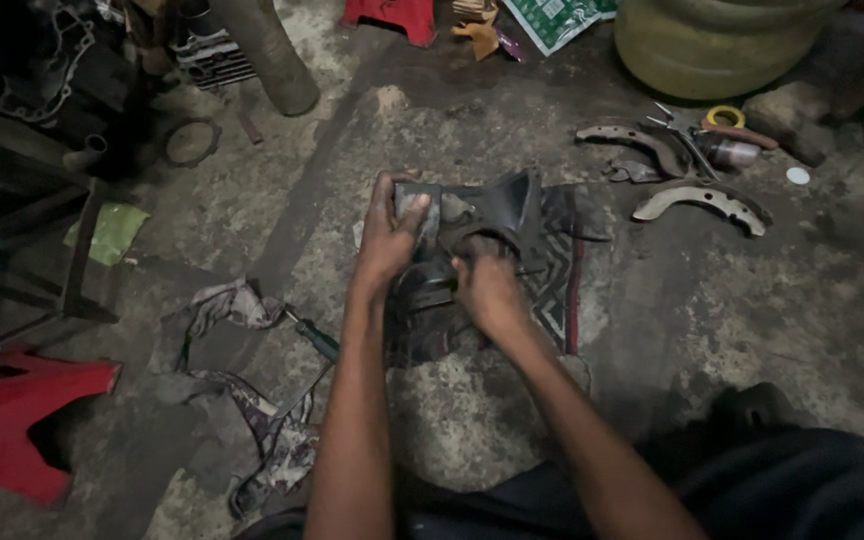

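Observation:
A dark, greasy metal part (497, 215) with a flared black housing rests on a patterned cloth (557, 275) on the concrete floor. My left hand (388, 235) grips the part's left end, thumb laid over its top. Lower down, my right hand (489, 290) is closed against the underside of the part, fingers curled in on it; what the fingers hold there is hidden.
Two curved brake shoes (702, 198) and small tools lie at the right, near a yellow-green tyre-like drum (712, 45). A screwdriver (314, 336) and dirty rags (242, 400) lie to the left. Red plastic panel (12, 410) at bottom left, metal frame (42, 240) at left.

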